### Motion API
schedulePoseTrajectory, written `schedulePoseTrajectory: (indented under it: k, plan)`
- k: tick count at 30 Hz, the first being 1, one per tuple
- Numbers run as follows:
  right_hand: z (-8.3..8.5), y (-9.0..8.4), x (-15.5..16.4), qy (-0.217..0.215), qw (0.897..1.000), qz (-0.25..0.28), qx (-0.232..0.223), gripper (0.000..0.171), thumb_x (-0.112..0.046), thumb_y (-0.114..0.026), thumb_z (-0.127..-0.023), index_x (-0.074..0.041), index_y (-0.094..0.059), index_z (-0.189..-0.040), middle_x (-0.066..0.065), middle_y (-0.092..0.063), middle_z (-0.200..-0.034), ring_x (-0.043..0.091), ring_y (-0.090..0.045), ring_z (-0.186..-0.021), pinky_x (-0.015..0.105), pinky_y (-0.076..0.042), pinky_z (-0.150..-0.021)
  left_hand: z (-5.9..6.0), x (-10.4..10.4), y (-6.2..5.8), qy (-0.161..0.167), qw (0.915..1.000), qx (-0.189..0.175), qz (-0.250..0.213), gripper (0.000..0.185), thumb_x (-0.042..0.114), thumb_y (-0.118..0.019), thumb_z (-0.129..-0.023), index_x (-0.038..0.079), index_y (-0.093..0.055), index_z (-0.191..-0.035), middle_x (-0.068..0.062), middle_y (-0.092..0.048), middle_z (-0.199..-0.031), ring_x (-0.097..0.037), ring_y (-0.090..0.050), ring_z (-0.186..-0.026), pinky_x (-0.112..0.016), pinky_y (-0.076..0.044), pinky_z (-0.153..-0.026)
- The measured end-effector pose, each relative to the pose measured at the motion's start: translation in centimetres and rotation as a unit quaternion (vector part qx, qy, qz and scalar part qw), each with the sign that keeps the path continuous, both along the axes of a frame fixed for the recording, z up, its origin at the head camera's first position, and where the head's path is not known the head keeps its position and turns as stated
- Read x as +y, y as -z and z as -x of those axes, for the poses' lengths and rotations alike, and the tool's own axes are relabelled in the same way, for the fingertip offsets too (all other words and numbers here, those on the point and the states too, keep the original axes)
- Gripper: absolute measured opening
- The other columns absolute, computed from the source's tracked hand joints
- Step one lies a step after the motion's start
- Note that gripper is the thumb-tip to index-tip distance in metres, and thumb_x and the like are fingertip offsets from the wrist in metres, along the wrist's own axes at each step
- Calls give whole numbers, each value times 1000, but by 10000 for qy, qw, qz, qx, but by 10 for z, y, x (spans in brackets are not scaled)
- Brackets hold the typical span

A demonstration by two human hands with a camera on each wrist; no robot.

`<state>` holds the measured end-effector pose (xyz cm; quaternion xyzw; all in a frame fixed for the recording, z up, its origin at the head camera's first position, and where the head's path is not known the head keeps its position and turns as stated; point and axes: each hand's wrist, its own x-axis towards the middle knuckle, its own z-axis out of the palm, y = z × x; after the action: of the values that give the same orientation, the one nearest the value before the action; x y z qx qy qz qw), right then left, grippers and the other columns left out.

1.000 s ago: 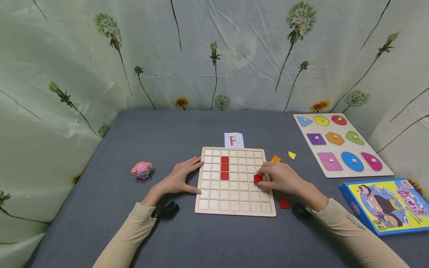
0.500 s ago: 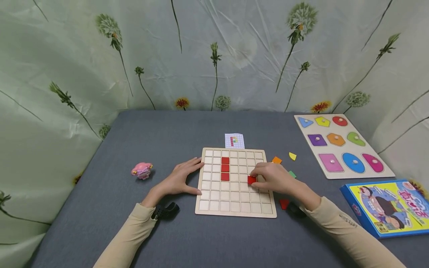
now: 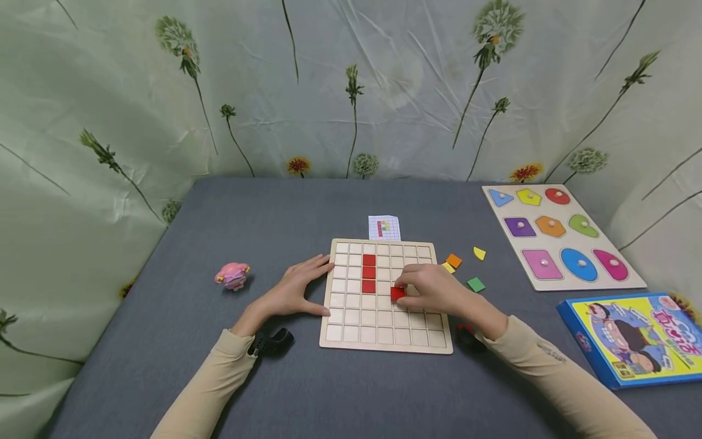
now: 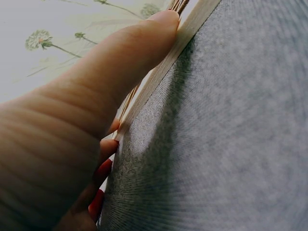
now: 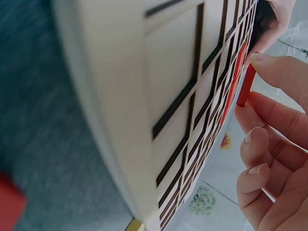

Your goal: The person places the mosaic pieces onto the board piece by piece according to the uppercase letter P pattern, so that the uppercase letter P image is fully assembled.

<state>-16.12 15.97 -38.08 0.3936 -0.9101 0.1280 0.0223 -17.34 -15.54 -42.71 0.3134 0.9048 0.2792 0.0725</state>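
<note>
A wooden grid board [image 3: 384,341] lies on the grey table, with three red squares [image 3: 368,272] stacked in a column near its top left. My right hand [image 3: 433,291] hovers over the board's middle and pinches a red square tile [image 3: 397,293] between thumb and fingers; the right wrist view shows the tile [image 5: 245,86] just off the grid. My left hand [image 3: 296,289] lies flat against the board's left edge, its thumb [image 4: 120,67] pressed on the wooden rim [image 4: 187,29].
Loose orange [image 3: 454,260], yellow [image 3: 479,253] and green [image 3: 475,284] tiles lie right of the board, a red one [image 3: 465,329] by my right wrist. A pattern card [image 3: 384,227] sits behind the board. A pink toy [image 3: 233,276], a shape puzzle [image 3: 559,235] and a blue box [image 3: 638,336] stand around.
My right hand has carried the red tile leftward over the board, from near its right edge toward the red column. The left hand has stayed put.
</note>
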Motion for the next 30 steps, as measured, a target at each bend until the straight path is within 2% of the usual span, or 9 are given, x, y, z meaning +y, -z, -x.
schedulePoseTrajectory:
  k: [19, 30]
  plan:
    - [-2, 3, -28, -394, 9988, -35, 282, 14, -30, -72, -75, -18, -70, -82, -7, -62, -76, 2, -49, -64, 16, -40, -57, 2, -1, 0, 47, 10000, 20, -32, 96, 44, -79, -66, 10, -34, -144, -9, -28, -153, -29, -20, -144, -55, -18, -109]
    - [-1, 5, -39, -431, 9987, -211, 144, 15, -30, -72, -75, -18, -71, -83, -7, -63, -75, 2, -47, -63, 16, -37, -56, 2, 0, 0, 47, 10000, -11, -4, 96, 44, -79, -66, 10, -33, -144, -9, -27, -153, -30, -19, -144, -55, -18, -109]
